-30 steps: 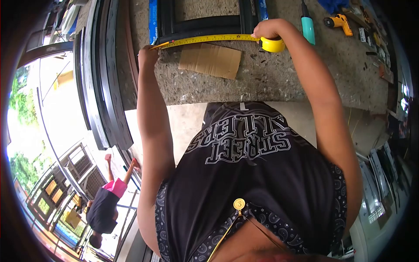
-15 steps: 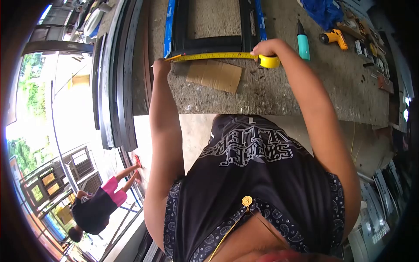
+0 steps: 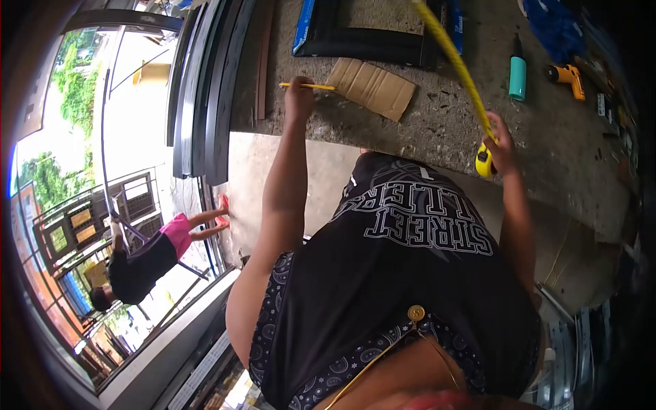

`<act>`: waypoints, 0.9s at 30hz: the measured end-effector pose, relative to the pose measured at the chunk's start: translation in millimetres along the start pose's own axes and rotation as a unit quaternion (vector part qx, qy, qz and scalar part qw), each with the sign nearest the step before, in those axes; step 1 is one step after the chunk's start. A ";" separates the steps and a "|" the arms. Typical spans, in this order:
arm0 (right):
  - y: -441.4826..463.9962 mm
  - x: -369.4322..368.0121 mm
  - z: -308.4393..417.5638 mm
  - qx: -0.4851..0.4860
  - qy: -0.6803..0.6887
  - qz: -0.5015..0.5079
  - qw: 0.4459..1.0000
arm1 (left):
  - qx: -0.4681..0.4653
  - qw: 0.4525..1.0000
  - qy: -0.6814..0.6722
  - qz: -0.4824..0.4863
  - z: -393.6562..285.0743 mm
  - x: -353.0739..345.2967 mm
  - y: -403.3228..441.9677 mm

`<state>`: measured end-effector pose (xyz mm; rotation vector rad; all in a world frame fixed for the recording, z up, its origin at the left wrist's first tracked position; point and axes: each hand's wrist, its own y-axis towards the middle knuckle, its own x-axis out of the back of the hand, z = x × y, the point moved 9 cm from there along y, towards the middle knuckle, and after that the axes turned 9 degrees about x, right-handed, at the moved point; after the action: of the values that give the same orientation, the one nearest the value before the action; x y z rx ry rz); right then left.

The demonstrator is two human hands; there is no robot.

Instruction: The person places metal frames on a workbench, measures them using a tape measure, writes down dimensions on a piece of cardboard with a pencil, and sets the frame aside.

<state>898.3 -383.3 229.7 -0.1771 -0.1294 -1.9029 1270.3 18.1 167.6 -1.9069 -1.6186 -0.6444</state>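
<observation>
My left hand (image 3: 299, 98) is closed around a yellow pencil (image 3: 318, 87), over the bench's near edge beside a piece of cardboard (image 3: 374, 87). On the right, my right hand (image 3: 502, 147) grips the yellow tape measure (image 3: 484, 160). Its yellow blade (image 3: 454, 56) runs out from the case up across the bench to the top edge of the view, over the right side of the black frame (image 3: 369, 45). Blue film lines the frame's outer sides. Neither hand touches the frame.
A teal bottle (image 3: 517, 76), a yellow-orange power tool (image 3: 568, 80) and blue cloth (image 3: 552, 31) lie on the worn bench (image 3: 437, 130). Long dark profiles (image 3: 201, 96) stand at the left. Another person (image 3: 147, 263) is farther off at the lower left.
My right hand has moved down and right, with the tape now angled away from the frame's near edge. My left hand has let go of the tape's end and keeps the pencil.
</observation>
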 end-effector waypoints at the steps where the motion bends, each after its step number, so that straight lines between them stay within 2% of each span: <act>1: -16.1 2.9 -6.3 0.013 0.016 -0.034 0.999 | -0.029 0.999 0.012 0.000 -19.3 -0.7 -17.5; 4: -43.6 5.5 -9.0 0.042 0.036 -0.100 0.993 | -0.011 0.998 0.059 0.019 -32.0 -19.2 -35.6; 6: -52.5 2.1 1.7 0.057 0.020 -0.130 0.990 | -0.061 0.991 0.116 -0.007 -36.4 -29.3 -44.2; 7: -54.4 -0.5 8.1 0.065 -0.027 -0.108 0.992 | -0.085 0.986 0.143 -0.019 -37.9 -35.3 -50.5; 9: -52.4 -2.3 20.5 0.087 -0.123 -0.062 0.987 | -0.009 0.988 0.150 -0.019 -45.7 -31.7 -70.3; 11: -54.2 -7.8 27.3 0.054 -0.139 -0.024 0.989 | 0.079 0.989 0.121 -0.017 -60.6 -10.3 -94.2; 12: -55.8 -11.1 27.4 0.036 -0.146 -0.006 0.989 | 0.135 0.989 0.040 0.046 -50.7 -10.1 -98.4; 13: -56.7 -14.9 23.6 0.026 -0.145 0.008 0.989 | 0.083 0.986 -0.129 0.060 -63.2 -6.5 -107.5; 14: -59.0 -19.6 17.8 0.014 -0.144 0.023 0.989 | 0.032 0.953 -0.294 0.073 -81.6 2.3 -120.6; 15: -60.9 -23.6 13.0 0.002 -0.144 0.038 0.989 | -0.020 0.888 -0.452 0.083 -100.3 13.6 -130.8; 18: -59.7 -40.9 5.8 -0.057 -0.194 0.075 0.976 | -0.136 0.888 -0.425 0.113 -165.9 40.0 -152.1; 21: -50.0 -67.1 13.1 -0.042 -0.177 0.096 0.979 | -0.152 0.909 -0.345 0.177 -181.0 24.8 -165.8; 22: -48.3 -74.1 14.9 -0.041 -0.173 0.093 0.980 | -0.180 0.898 -0.362 0.176 -183.1 23.4 -171.1; 23: -45.7 -81.5 18.6 -0.040 -0.169 0.088 0.981 | -0.230 0.926 -0.258 0.150 -186.2 23.9 -171.2; 25: -38.4 -97.3 28.8 -0.036 -0.165 0.075 0.983 | -0.272 0.933 -0.131 0.198 -188.0 6.7 -189.5; 27: -28.9 -114.4 50.5 -0.032 -0.165 0.060 0.984 | -0.261 0.893 -0.115 0.348 -181.7 -16.1 -202.0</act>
<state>911.3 -258.8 257.9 -0.5324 -0.2736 -1.7455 1066.8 -92.5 310.7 -2.8293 -0.7805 -0.5812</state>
